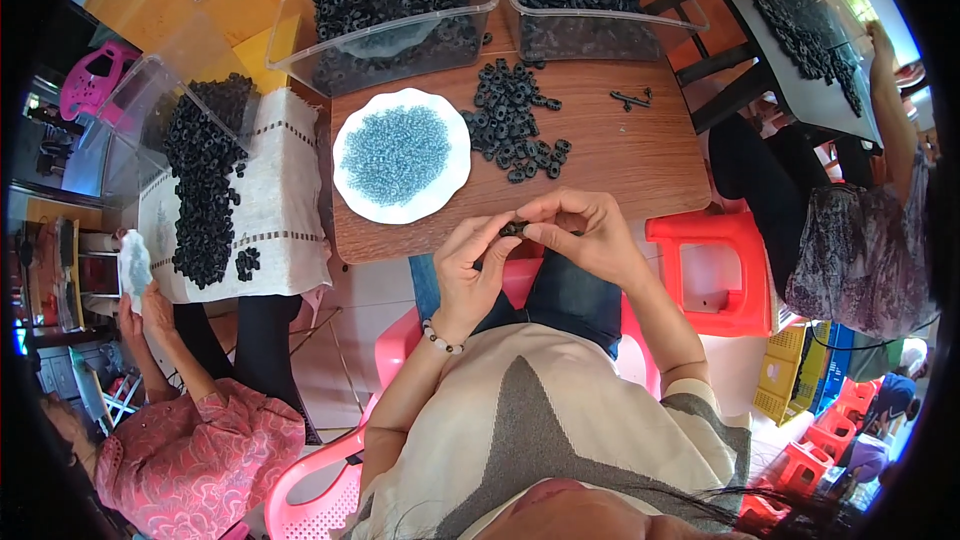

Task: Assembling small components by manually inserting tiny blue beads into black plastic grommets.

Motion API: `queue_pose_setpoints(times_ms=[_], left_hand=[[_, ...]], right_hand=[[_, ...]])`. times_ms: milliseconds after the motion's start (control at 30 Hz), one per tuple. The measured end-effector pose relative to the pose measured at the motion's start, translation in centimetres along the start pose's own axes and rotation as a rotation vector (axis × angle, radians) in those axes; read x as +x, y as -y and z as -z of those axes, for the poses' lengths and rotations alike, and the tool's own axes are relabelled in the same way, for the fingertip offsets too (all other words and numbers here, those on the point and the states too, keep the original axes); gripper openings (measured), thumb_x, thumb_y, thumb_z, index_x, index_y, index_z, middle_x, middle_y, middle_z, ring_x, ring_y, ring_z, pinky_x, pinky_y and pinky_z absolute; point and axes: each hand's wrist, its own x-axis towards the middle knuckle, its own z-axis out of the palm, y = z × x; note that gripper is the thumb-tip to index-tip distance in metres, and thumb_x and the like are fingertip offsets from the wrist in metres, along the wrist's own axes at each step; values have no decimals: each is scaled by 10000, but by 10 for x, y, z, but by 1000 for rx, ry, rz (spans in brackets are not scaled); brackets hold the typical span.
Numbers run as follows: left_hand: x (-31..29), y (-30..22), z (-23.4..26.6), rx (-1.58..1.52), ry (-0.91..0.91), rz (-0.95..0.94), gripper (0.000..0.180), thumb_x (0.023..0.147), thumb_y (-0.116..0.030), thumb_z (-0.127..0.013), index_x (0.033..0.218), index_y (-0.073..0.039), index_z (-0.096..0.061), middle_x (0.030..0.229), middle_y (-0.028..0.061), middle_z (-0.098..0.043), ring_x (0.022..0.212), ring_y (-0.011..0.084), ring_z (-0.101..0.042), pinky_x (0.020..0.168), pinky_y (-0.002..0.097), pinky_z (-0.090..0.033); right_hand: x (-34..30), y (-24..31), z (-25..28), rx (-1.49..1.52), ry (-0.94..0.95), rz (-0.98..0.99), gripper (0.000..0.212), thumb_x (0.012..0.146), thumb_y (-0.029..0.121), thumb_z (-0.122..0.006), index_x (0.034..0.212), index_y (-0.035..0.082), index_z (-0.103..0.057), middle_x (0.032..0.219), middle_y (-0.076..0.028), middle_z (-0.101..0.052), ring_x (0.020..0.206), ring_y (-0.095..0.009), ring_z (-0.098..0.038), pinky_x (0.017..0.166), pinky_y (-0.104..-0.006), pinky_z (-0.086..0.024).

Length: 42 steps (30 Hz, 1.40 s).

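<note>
My left hand (470, 265) and my right hand (588, 235) meet just off the near edge of the brown table (640, 155). Between their fingertips they pinch a small black part (513, 229), mostly covered by the fingers. Just beyond lies a loose pile of black oval parts with holes (510, 120). To its left, a white scalloped plate (350, 195) bears many small clear bluish beads (397, 155). A few thin dark pieces (632, 100) lie apart on the right of the table.
Two clear plastic bins (400, 50) (610, 15) full of black parts stand at the back. At left, a person in a pink patterned top (210, 450) sits by a cloth-covered table (285, 195); another person (850, 250) sits at right. A red stool (715, 305) stands beside my table.
</note>
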Motion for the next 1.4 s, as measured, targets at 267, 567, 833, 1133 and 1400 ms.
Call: queue_pose_setpoints(times_ms=[267,567,833,1133,1400], left_hand=[[-3,-2,0,105,-6,-104,286,894,-22,-770,1180,-23,-751,1016,129,-725,840,261,-716,721,328,-564],[-7,-2,0,100,15,-87,291,913,-13,-748,1203,-5,-739,1044,133,-723,900,242,-706,798,306,-552],[-7,0,-1,146,15,-157,307,890,28,-748,1194,-21,-744,1029,129,-716,859,247,-705,744,308,-558],[-9,9,0,234,51,-286,326,829,95,-724,1141,-1,-731,1043,129,-703,890,295,-705,738,363,-581],[-2,11,4,354,108,-385,345,785,97,-725,1117,5,-714,1026,129,-684,890,322,-684,756,398,-568]], right_hand=[[-3,-4,4,-194,40,-7,159,942,21,-733,1091,-23,-766,911,-29,-752,788,-36,-645,686,-210,-533],[-6,-9,6,-176,28,-32,166,941,42,-734,1090,-22,-770,896,-21,-753,773,-36,-638,672,-215,-529],[-8,-6,3,-234,-3,-63,105,942,38,-750,1011,-40,-764,903,-27,-738,784,-53,-641,693,-215,-532],[-6,-1,1,-369,28,-10,65,887,17,-763,901,-46,-754,809,-43,-731,725,-62,-614,640,-249,-500],[-3,2,-4,-455,15,25,64,885,9,-755,876,-55,-749,783,-52,-732,708,-77,-622,638,-259,-502]])
